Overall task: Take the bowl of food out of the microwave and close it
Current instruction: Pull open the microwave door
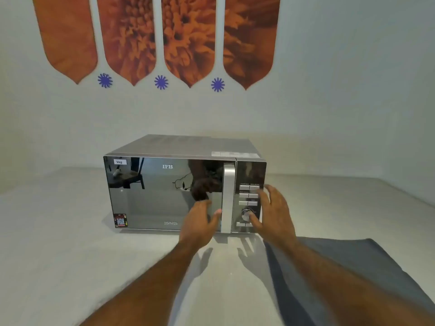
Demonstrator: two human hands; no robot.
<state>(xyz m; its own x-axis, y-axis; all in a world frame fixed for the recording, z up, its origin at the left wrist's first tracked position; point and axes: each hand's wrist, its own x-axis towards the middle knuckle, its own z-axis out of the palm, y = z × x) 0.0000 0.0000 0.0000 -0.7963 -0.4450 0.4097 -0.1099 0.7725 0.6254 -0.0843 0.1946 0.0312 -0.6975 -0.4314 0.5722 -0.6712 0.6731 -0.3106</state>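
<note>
A silver box-shaped microwave (183, 184) with a dark mirrored glass door (164, 191) stands on the pale grey counter (58, 243), close to a white wall. The door is shut, its vertical brushed-metal handle (228, 198) running down the right edge of the glass, and the glass reflects the room so strongly that the bowl of food cannot be made out behind it. The left hand (200, 224) reaches in front of the lower right part of the door, fingers loosely spread and holding nothing, its fingertips just beside the handle; whether they touch the glass cannot be told. The right hand (273, 212) hovers over the black control panel (249, 203) with fingers splayed wide, also empty, near the round silver dial (246, 214) and the rows of silver buttons. A dark blue-grey cloth (353, 267) lies on the counter beneath the right forearm. Orange flower-print panels (160, 36) hang on the wall above.
</note>
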